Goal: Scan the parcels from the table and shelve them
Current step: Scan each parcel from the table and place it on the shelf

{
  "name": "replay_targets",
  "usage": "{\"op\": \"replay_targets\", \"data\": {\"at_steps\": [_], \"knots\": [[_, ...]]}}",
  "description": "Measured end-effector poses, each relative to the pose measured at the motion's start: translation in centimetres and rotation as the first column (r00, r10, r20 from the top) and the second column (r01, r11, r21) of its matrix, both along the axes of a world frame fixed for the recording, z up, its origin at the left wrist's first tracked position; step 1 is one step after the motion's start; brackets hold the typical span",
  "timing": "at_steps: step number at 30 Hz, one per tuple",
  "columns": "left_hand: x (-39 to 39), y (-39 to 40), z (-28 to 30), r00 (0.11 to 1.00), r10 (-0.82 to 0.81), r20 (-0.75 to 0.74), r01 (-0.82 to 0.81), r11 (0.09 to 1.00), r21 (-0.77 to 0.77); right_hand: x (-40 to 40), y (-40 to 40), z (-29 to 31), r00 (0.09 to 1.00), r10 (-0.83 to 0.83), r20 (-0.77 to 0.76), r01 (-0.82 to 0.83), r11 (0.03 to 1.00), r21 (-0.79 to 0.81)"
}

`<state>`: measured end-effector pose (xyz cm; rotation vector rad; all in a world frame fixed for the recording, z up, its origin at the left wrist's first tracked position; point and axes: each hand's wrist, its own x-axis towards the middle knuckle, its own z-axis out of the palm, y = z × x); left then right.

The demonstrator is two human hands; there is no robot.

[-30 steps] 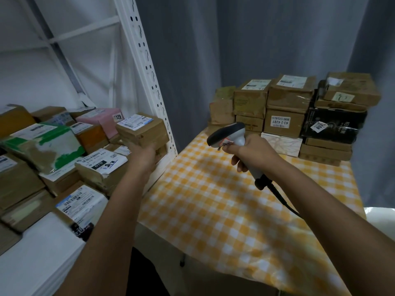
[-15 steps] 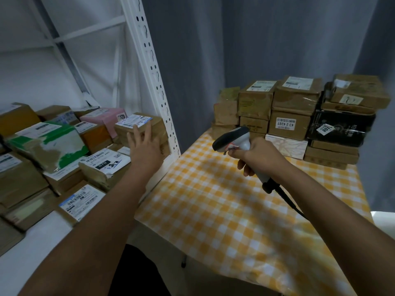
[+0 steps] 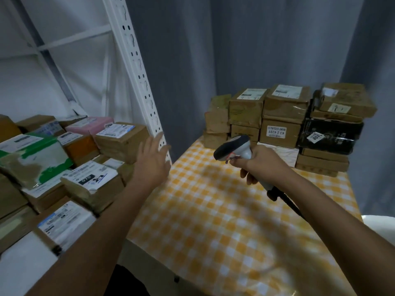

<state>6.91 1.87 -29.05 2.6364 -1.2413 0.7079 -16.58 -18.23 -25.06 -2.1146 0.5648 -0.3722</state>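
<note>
A brown cardboard parcel (image 3: 121, 140) with a white label rests on top of other boxes at the right end of the shelf (image 3: 19, 265). My left hand (image 3: 152, 161) hovers just right of it, empty, fingers spread. My right hand (image 3: 259, 164) grips a grey and white barcode scanner (image 3: 234, 147) above the table (image 3: 213, 221), which wears a yellow checked cloth. The scanner's black cable runs back along my forearm. A stack of several brown parcels (image 3: 282, 120) stands at the table's far edge.
The shelf's white perforated upright (image 3: 136, 67) stands between shelf and table. Several labelled boxes, one pink (image 3: 92, 124) and one green and white (image 3: 34, 159), crowd the shelf. A black parcel (image 3: 330, 135) sits in the table stack. Grey curtains hang behind.
My left hand set the brown parcel on the shelf stack, let go and drew back to the right. My right hand with the scanner stayed roughly in place.
</note>
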Motion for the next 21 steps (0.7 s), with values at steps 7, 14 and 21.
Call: {"op": "replay_targets", "data": {"at_steps": [7,14,21], "knots": [[-3.1,-7.8,-1.1,0.910,-0.256,-0.325,0.223,0.966,-0.134,-2.3,-4.9,0.2,0.991,-0.137,0.012,0.137,0.985,-0.103],[-4.8,-17.4,4.0,0.762,-0.356,-0.541,0.202,0.924,-0.325,-4.1,-9.3,0.1,0.951,-0.257,0.173,0.265,0.964,-0.023],[-3.8,-25.4,6.3,0.844,-0.136,-0.519,0.036,0.979,-0.198,-4.4,-12.1,-1.6,0.961,-0.230,0.154,0.236,0.971,-0.022]]}}
